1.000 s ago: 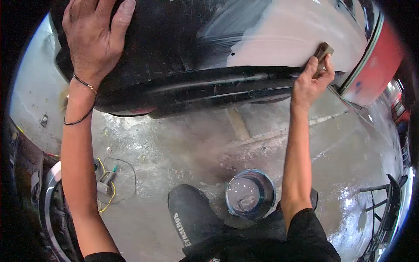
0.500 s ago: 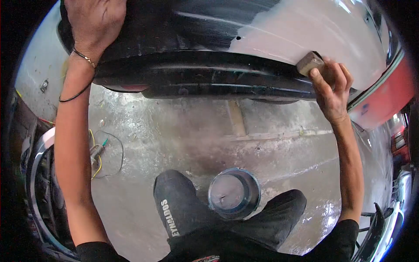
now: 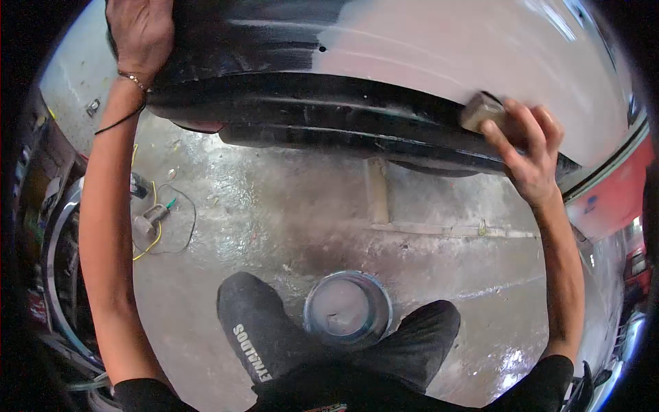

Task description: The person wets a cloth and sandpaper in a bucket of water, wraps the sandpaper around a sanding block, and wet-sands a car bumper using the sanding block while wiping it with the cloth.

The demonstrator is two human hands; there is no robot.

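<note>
My right hand [image 3: 532, 151] is closed around a small greyish sanding block [image 3: 482, 112] with a dark edge. The block lies against the lower edge of the pale, smooth area on a car bumper [image 3: 288, 96], just above its black lower strip. At the upper left, my left hand [image 3: 141, 38] rests on the black end of the bumper, its back towards me. The top of the view cuts off its fingers. A small dark hole shows in the bumper between the two hands.
A bucket [image 3: 384, 309] of cloudy grey liquid stands on the wet concrete floor between my knees. To the left lie a tool [image 3: 147, 221] and yellow and dark cables. A red panel [image 3: 614, 182] is at the right, and a dark round-edged part stands far left.
My right hand and the block have shifted slightly down the bumper. My view has moved, so the bumper's hole and the bucket appear further left. My left hand stays on the bumper end.
</note>
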